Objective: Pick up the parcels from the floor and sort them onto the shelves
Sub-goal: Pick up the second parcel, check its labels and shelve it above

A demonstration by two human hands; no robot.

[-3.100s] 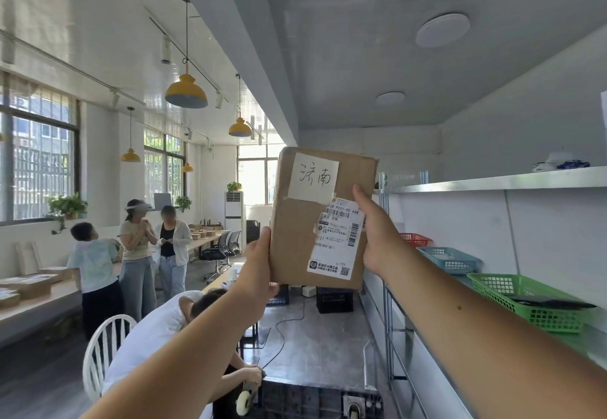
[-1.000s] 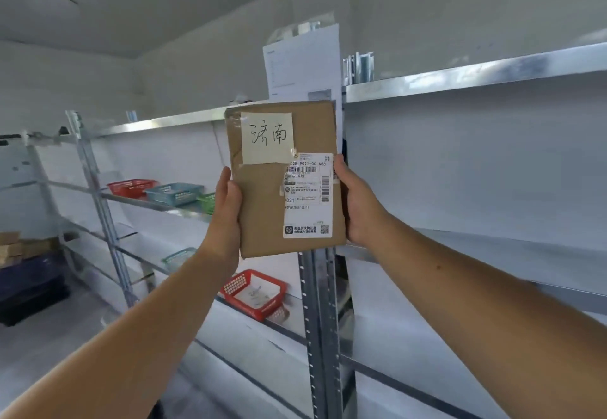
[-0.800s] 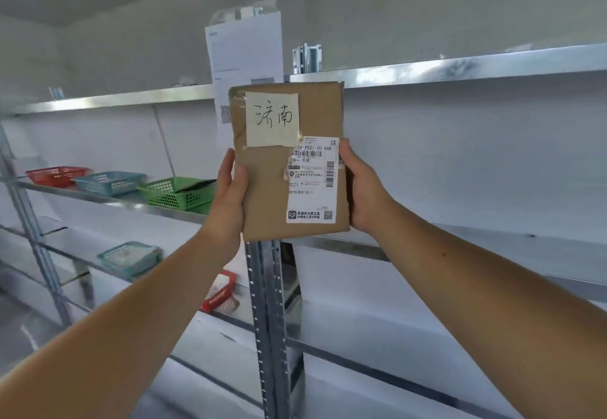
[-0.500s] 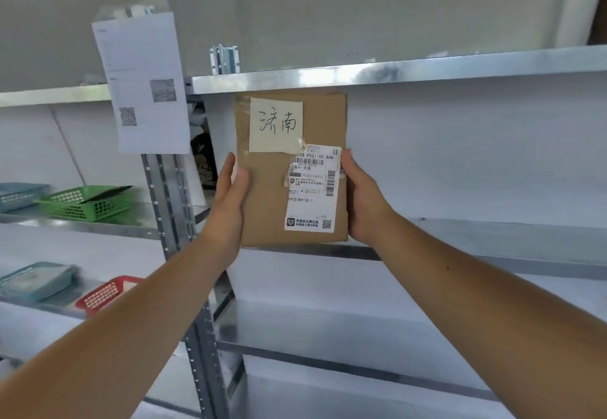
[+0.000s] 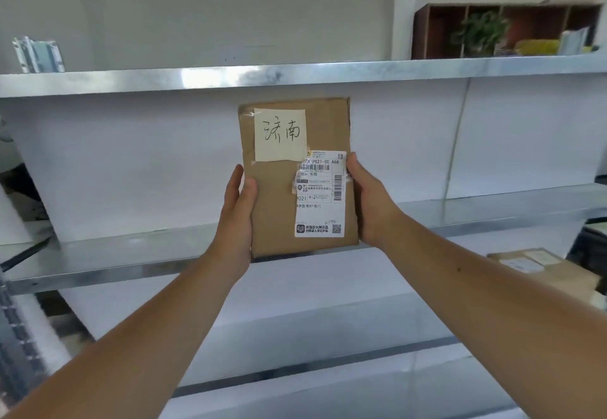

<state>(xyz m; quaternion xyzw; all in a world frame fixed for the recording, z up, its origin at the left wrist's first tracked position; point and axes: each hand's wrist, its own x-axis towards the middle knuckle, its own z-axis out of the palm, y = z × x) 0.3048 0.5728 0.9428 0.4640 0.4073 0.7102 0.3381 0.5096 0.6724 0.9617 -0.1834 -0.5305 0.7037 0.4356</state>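
I hold a flat brown cardboard parcel (image 5: 279, 195) upright in front of me with both hands. It carries a pale handwritten note at the top and a white shipping label at lower right. My left hand (image 5: 237, 218) grips its left edge and my right hand (image 5: 369, 201) grips its right edge. The parcel hangs in front of the middle metal shelf (image 5: 131, 254), between that shelf and the shelf above (image 5: 230, 75).
Another brown parcel (image 5: 545, 270) lies on a lower shelf at the right. A wooden cubby with a plant (image 5: 483, 31) stands above the top shelf at the right. A perforated metal upright (image 5: 19, 346) rises at the lower left. A lower shelf (image 5: 295, 330) runs below my arms.
My view has swung right along the shelving; the baskets, paper sheet and upright post have slid out to the left. Both hands keep the same grip on the parcel.
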